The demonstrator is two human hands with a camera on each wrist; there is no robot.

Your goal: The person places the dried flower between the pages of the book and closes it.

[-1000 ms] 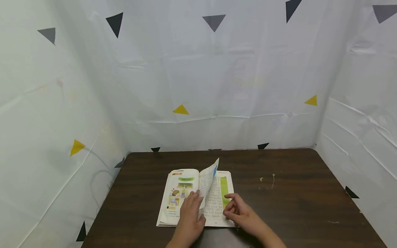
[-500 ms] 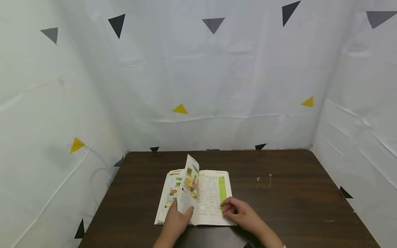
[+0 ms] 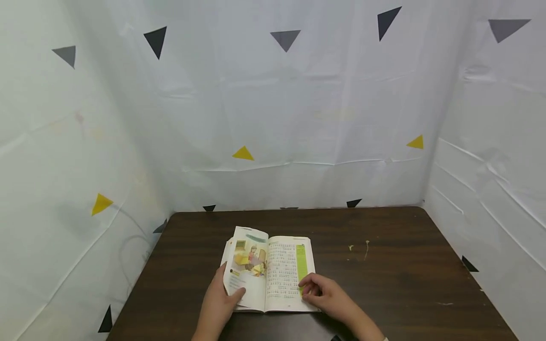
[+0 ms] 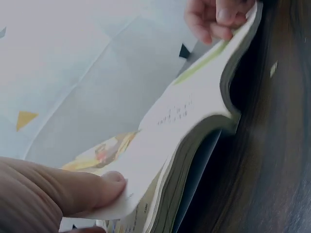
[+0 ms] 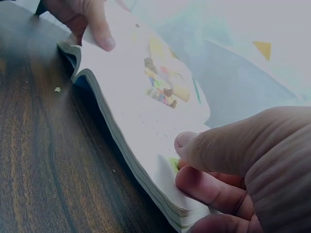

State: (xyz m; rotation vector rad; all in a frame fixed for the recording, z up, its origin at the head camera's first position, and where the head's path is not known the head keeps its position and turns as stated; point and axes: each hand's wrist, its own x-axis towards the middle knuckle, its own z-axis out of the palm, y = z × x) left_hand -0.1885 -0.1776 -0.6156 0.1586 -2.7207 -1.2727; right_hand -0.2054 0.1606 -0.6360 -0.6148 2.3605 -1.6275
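An open book (image 3: 282,270) lies on the dark wooden table, with printed text and a green strip on its right page. My left hand (image 3: 216,299) pinches a lifted, illustrated page (image 3: 251,293) at its lower left, the thumb on top and the fingers behind it. In the left wrist view the left thumb (image 4: 99,191) presses near that page's corner. My right hand (image 3: 327,294) rests at the lower right of the right page, fingers loosely curled. Nothing shows between its thumb (image 5: 214,148) and fingers in the right wrist view.
White sheeting (image 3: 298,109) with grey, black and yellow triangles surrounds the brown table (image 3: 384,284) on three sides. Small pale scraps or marks (image 3: 350,247) lie on the tabletop right of the book.
The left hand has carried the page over from right to left, and the page now leans over the left side. The right hand stays at the lower right of the book.
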